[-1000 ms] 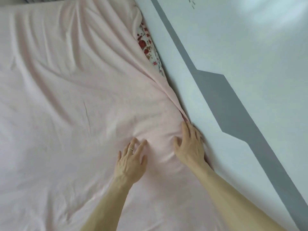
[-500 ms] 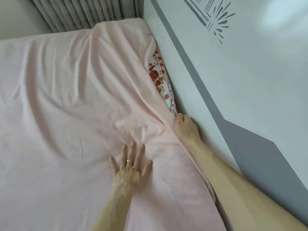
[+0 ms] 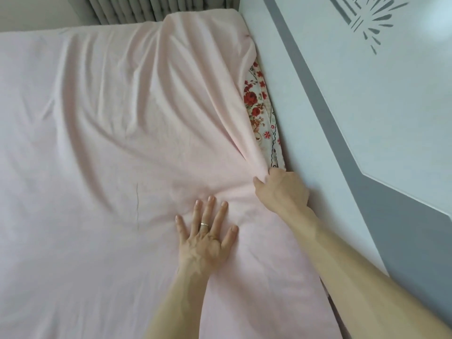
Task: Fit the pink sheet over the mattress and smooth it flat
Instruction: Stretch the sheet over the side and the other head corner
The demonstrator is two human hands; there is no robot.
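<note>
Nearest the camera, two bare forearms reach forward over the soft pink cotton sheet (image 3: 97, 155), which covers almost the whole bed surface in view. The left hand (image 3: 205, 241) lies palm down on the sheet, its fingers straight and spread apart, pressing the cloth flat; a thin silver ring (image 3: 204, 224) sits on one finger. Just beyond and to its right, the right hand (image 3: 281, 189) is at the sheet's edge, next to the white and grey panelled headboard (image 3: 354, 130). Its thumb and curled fingers pinch a gathered bunch of the pink cloth. From that pinch long folds fan out across the sheet toward the far corner, and shallow creases run between the two hands. Past the right hand, between the sheet's lifted edge and the headboard, a strip of white fabric printed with red flowers (image 3: 261, 113) lies uncovered. Farther on, the sheet wraps the far corner of the bed. Behind it hangs a grey pleated curtain (image 3: 146, 8).
</note>
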